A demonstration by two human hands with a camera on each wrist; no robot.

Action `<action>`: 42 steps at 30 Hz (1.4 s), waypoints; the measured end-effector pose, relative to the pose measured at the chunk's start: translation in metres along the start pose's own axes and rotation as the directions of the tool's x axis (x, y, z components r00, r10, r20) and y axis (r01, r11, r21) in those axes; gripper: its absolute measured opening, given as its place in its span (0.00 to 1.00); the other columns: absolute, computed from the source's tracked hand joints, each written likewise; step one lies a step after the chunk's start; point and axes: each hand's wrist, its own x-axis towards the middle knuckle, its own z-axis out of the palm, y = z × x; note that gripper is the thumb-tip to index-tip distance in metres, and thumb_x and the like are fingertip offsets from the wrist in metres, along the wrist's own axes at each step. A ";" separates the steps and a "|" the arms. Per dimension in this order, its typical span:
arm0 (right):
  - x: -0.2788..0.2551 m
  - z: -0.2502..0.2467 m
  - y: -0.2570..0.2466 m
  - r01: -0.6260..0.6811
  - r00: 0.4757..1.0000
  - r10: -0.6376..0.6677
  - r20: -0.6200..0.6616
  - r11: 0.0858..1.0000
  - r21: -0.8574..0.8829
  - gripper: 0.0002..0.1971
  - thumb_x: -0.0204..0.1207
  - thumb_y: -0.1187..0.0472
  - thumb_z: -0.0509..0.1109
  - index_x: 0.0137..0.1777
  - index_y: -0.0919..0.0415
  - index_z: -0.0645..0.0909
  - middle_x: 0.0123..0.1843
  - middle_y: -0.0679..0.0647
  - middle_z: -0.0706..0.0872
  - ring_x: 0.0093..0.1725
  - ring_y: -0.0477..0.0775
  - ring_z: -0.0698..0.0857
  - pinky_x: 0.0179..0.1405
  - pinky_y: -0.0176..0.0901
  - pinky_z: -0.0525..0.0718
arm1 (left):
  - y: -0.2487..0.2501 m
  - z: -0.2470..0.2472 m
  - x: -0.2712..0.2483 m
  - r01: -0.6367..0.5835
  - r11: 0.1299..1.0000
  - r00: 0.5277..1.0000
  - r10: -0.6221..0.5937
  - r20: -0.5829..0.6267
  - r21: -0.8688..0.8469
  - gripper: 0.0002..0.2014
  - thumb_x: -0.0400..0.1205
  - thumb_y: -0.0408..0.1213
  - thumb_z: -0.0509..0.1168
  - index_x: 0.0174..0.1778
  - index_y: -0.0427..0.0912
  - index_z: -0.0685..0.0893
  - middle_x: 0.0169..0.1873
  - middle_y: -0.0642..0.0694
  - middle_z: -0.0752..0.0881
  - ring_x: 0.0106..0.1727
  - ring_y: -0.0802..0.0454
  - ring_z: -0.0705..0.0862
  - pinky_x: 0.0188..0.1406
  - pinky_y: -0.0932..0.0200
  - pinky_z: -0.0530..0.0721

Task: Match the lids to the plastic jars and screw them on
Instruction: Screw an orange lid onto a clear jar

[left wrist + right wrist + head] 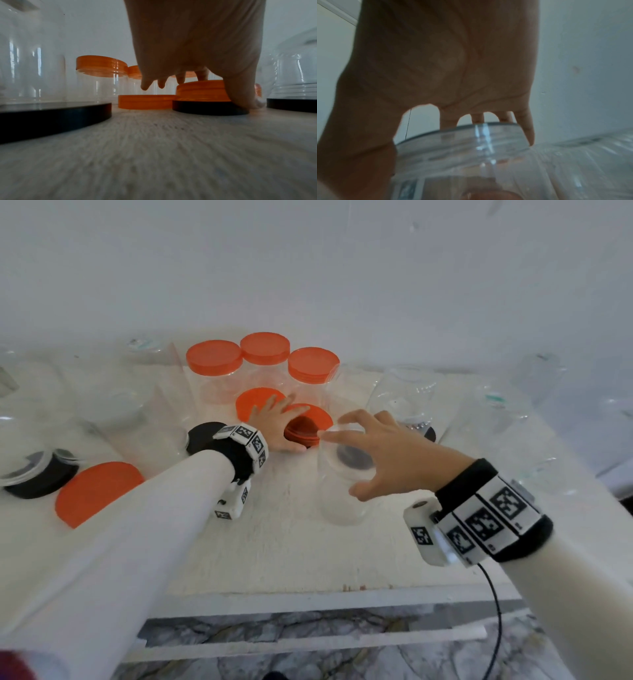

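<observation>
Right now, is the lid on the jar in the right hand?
Off. The jar has a bare, clear rim. The right hand grips it from above, and no lid sits on it.

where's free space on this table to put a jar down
Best spot: the bare table strip along the near edge, between the left sleeve and the jar under the right hand. Crowded: the back, with capped jars, and around the left hand, where loose orange lids and a black lid lie.

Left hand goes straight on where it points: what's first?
Probably the flat orange lid just beyond the left hand, its fingers already over it; orange-capped jars stand behind. Depth unclear.
</observation>
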 end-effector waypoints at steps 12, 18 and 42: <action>0.003 -0.007 0.013 0.036 0.998 -0.029 -0.047 0.987 0.156 0.44 0.61 0.49 0.79 0.75 0.30 0.61 0.73 0.40 0.60 0.67 0.50 0.63 0.62 0.47 0.73 | -0.004 0.003 -0.024 0.014 0.998 0.997 -0.018 0.076 0.054 0.40 0.76 0.59 0.66 0.80 0.62 0.53 0.83 0.51 0.48 0.82 0.39 0.44 0.74 0.29 0.50; 0.011 -0.031 0.018 0.051 0.977 0.000 -0.215 0.971 0.232 0.42 0.60 0.51 0.80 0.73 0.31 0.65 0.68 0.36 0.62 0.68 0.48 0.64 0.64 0.46 0.70 | -0.001 0.002 -0.045 -0.012 0.999 0.992 0.008 0.124 0.033 0.40 0.76 0.57 0.67 0.81 0.60 0.52 0.83 0.49 0.49 0.82 0.40 0.43 0.74 0.28 0.48; 0.161 -0.022 -0.005 0.173 0.885 -0.049 -0.462 0.958 0.230 0.43 0.64 0.53 0.80 0.78 0.47 0.64 0.79 0.55 0.57 0.73 0.65 0.59 0.71 0.54 0.63 | -0.031 -0.009 -0.111 0.084 0.992 0.988 -0.070 0.138 -0.099 0.38 0.80 0.50 0.65 0.82 0.46 0.53 0.83 0.50 0.49 0.83 0.53 0.46 0.79 0.46 0.44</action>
